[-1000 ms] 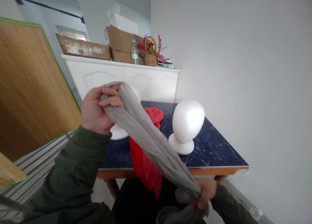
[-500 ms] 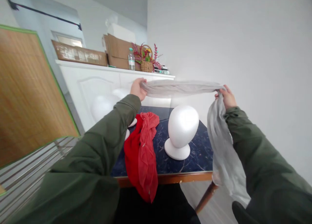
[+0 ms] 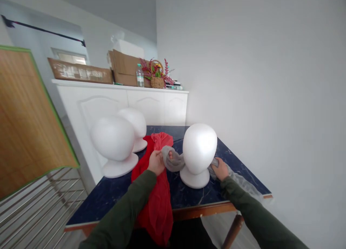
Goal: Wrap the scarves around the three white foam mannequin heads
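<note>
No text can be read here. The label on the bottle is too small to make out.

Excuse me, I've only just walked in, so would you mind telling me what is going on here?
A person's left hand and right hand hold a grey scarf on either side of a white head form, the stretch between them hidden behind it. Past the right hand, loose grey fabric trails across the blue table. A red cloth lies left of that form and hangs over the front edge. Two more white head forms stand farther left, bare.
</note>
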`<state>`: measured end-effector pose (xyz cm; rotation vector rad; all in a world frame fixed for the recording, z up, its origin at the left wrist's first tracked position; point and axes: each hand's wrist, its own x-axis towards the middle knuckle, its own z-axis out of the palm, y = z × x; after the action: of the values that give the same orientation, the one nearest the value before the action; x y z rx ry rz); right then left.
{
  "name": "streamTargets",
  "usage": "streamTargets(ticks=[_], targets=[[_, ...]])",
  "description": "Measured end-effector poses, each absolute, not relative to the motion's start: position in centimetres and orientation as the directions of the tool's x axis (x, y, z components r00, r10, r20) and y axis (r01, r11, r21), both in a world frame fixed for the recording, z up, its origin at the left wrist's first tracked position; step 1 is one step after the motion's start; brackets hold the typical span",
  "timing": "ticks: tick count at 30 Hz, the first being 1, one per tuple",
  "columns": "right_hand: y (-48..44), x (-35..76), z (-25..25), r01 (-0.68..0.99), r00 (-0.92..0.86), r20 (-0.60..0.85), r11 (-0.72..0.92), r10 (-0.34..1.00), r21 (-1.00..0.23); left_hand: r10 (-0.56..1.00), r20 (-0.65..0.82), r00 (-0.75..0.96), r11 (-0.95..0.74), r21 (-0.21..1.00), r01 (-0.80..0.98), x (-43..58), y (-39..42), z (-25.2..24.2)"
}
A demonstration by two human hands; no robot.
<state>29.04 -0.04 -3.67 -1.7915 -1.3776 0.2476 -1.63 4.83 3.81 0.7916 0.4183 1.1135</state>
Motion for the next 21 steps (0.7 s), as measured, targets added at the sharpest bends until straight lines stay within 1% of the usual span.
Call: streamTargets(ticks=[2, 4, 6, 7, 8, 9, 11, 13, 14, 15, 16, 17, 18, 19, 21], targets=[[-1.2, 29.2, -5.4, 0.84, 0.312, 0.361, -0.078, 0.879, -0.537, 0.872, 0.066, 0.485, 0.206, 0.849, -0.486, -1.5, 2.6, 1.8], [-2.4, 29.6, -6.5, 0.93, 0.257, 0.389, -0.116, 0.885, -0.35, 0.878, 0.088, 0.471, 0.105, 0.923, -0.37, -1.2, 0.7, 0.6], [-3.6, 30.2, -7.1, 0.954, 0.251, 0.424, -0.148, 0.87, -0.261, 0.894, 0.133, 0.427, -0.006, 0.958, -0.286, -0.8, -0.6, -0.2], [-4.1, 30.4, -7.2, 0.956, 0.255, 0.444, -0.155, 0.859, -0.249, 0.897, 0.148, 0.417, -0.04, 0.965, -0.258, -0.6, -1.0, -0.5], [-4.6, 30.6, -7.2, 0.951, 0.27, 0.453, -0.162, 0.85, -0.263, 0.896, 0.157, 0.415, -0.058, 0.968, -0.243, -0.3, -1.3, -0.7], [-5.0, 30.7, -7.0, 0.937, 0.3, 0.449, -0.173, 0.842, -0.303, 0.891, 0.158, 0.426, -0.06, 0.97, -0.234, 0.0, -1.6, -0.9], [-5.6, 30.5, -6.4, 0.87, 0.399, 0.401, -0.203, 0.825, -0.45, 0.87, 0.14, 0.473, -0.048, 0.978, -0.202, 0.6, -1.8, -1.4], [-6.0, 29.6, -5.6, 0.714, 0.497, 0.28, -0.203, 0.821, -0.67, 0.812, 0.134, 0.568, -0.079, 0.99, -0.121, 1.4, -1.8, -1.7], [-6.1, 28.8, -5.3, 0.578, 0.506, 0.186, -0.172, 0.842, -0.798, 0.766, 0.144, 0.626, -0.128, 0.989, -0.07, 1.8, -1.7, -1.8], [-6.3, 27.7, -5.0, 0.39, 0.464, 0.069, -0.134, 0.883, -0.911, 0.716, 0.159, 0.679, -0.191, 0.981, -0.028, 2.3, -1.7, -1.9], [-6.6, 26.5, -4.8, 0.161, 0.371, -0.051, -0.118, 0.927, -0.98, 0.67, 0.179, 0.72, -0.257, 0.966, -0.001, 2.8, -1.7, -1.9], [-6.8, 25.2, -4.7, -0.069, 0.249, -0.148, -0.134, 0.957, -0.989, 0.632, 0.202, 0.748, -0.316, 0.949, 0.011, 3.3, -1.6, -1.9], [-7.1, 23.8, -4.6, -0.263, 0.14, -0.206, -0.164, 0.968, -0.951, 0.606, 0.228, 0.762, -0.364, 0.931, 0.011, 3.8, -1.6, -1.9], [-7.3, 22.4, -4.6, -0.405, 0.073, -0.232, -0.184, 0.97, -0.896, 0.593, 0.251, 0.765, -0.397, 0.918, 0.007, 4.3, -1.6, -2.0], [-7.9, 19.9, -4.6, -0.564, 0.064, -0.221, -0.147, 0.973, -0.813, 0.577, 0.283, 0.766, -0.442, 0.897, 0.002, 5.1, -1.7, -2.1]])
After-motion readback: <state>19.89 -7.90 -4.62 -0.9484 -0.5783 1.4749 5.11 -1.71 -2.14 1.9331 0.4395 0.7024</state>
